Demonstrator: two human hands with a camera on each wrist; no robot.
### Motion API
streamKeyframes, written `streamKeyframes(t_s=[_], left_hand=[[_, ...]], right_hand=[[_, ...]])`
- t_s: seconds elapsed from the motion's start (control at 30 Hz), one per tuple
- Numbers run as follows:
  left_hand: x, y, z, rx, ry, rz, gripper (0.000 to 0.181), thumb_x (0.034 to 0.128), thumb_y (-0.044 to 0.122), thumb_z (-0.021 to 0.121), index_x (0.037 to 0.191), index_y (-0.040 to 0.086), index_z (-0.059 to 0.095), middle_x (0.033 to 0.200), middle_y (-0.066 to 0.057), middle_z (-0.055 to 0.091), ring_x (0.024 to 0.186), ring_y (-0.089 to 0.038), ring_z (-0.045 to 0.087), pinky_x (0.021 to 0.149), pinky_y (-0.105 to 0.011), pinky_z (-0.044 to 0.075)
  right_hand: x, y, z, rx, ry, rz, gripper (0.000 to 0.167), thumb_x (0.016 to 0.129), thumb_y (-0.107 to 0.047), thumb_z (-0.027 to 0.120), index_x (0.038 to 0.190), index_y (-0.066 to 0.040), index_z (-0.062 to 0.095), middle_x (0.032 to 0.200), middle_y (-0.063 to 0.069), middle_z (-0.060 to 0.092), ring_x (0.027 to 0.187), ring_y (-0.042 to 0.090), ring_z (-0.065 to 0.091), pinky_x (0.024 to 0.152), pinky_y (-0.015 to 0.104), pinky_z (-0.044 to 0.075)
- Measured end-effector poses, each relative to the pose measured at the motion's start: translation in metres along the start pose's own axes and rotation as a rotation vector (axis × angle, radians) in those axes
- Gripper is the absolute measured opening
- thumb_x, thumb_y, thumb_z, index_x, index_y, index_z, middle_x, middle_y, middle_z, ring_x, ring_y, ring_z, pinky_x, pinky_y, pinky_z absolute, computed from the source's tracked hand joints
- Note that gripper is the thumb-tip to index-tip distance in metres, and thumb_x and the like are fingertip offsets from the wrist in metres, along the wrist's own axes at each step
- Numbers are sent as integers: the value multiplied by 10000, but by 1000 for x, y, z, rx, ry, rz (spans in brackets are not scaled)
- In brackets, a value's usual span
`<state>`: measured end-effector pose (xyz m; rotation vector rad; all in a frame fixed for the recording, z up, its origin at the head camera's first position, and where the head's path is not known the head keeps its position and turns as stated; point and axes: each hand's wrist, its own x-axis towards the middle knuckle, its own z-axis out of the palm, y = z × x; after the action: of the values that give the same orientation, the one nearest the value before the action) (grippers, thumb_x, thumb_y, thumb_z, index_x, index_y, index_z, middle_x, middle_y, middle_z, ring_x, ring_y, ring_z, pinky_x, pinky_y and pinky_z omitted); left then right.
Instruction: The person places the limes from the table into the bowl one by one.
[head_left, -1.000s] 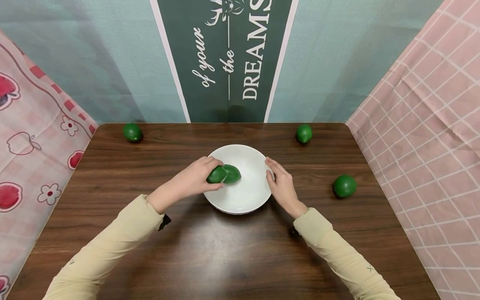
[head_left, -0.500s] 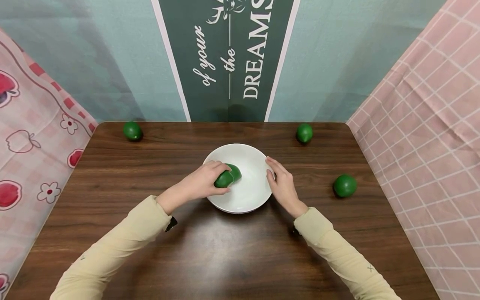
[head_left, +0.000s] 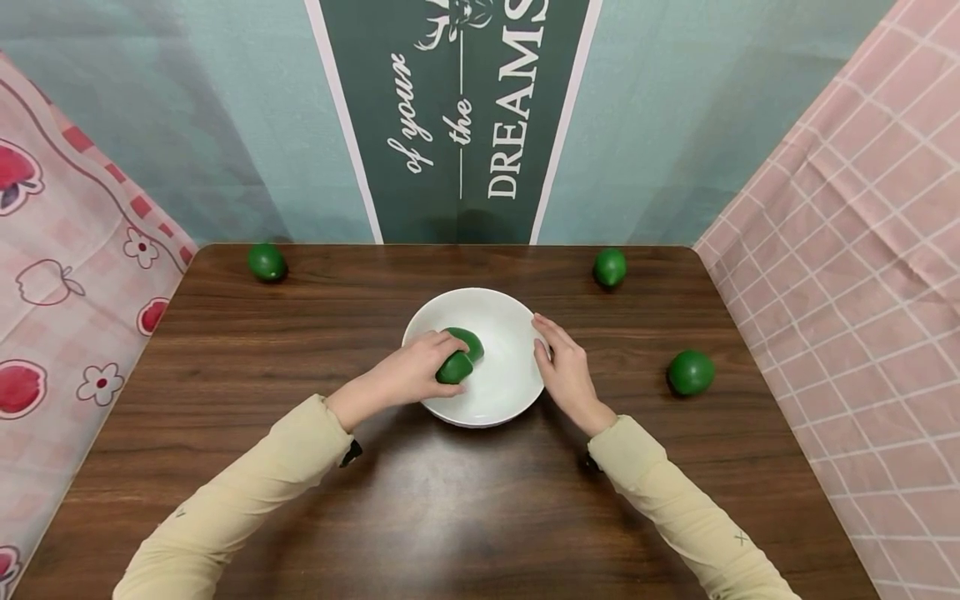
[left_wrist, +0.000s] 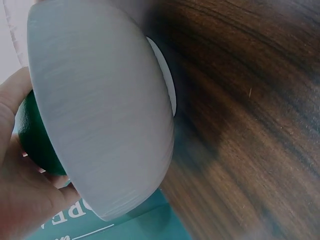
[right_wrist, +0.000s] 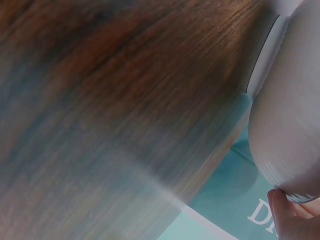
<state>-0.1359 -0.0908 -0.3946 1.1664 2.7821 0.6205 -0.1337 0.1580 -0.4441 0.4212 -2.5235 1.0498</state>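
My left hand [head_left: 408,371] grips a green lime [head_left: 454,368] inside the left part of a white bowl [head_left: 504,392]. Beside that lime, toward the back, a second lime [head_left: 470,342] lies in the bowl, partly hidden. The left wrist view shows fingers and thumb [left_wrist: 20,175] around the green lime [left_wrist: 37,137], behind the bowl's outer wall [left_wrist: 100,105]. My right hand [head_left: 567,371] holds the bowl's right rim, thumb and fingers close to the edge. From the right wrist, fingertips [right_wrist: 282,210] show at the bowl's rim [right_wrist: 295,150].
One lime [head_left: 267,262] lies at the table's back left, another lime [head_left: 610,267] at the back right. A third lime [head_left: 691,372] is right of the bowl. The brown wooden table [head_left: 450,517] is bordered by hanging cloths [head_left: 247,108].
My left hand has carried its lime a little rightward and toward me, deeper into the bowl; more of the lime beneath shows behind it. My right hand stays at the rim.
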Motion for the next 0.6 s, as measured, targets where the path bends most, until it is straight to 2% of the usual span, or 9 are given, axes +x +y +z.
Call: streamKeyframes(t_s=[0.4, 0.6], left_hand=[[-4, -1, 6, 16, -70, -9, 458, 759, 329, 724, 1106, 61, 596, 1075, -65, 567, 978, -211, 546, 829, -368, 459], [-5, -3, 4, 9, -57, 25, 380, 791, 276, 693, 1078, 43, 608, 1038, -60, 581, 947, -210, 555, 830, -354, 451]], right_hand=[[0, -1, 0, 3, -3, 9, 319, 885, -24, 519, 1194, 33, 577, 1255, 107, 554, 1162, 232, 510, 933, 361, 430], [0, -2, 0, 12, 15, -5, 314, 878, -15, 524, 1183, 36, 585, 1244, 108, 563, 1156, 229, 516, 937, 357, 426]])
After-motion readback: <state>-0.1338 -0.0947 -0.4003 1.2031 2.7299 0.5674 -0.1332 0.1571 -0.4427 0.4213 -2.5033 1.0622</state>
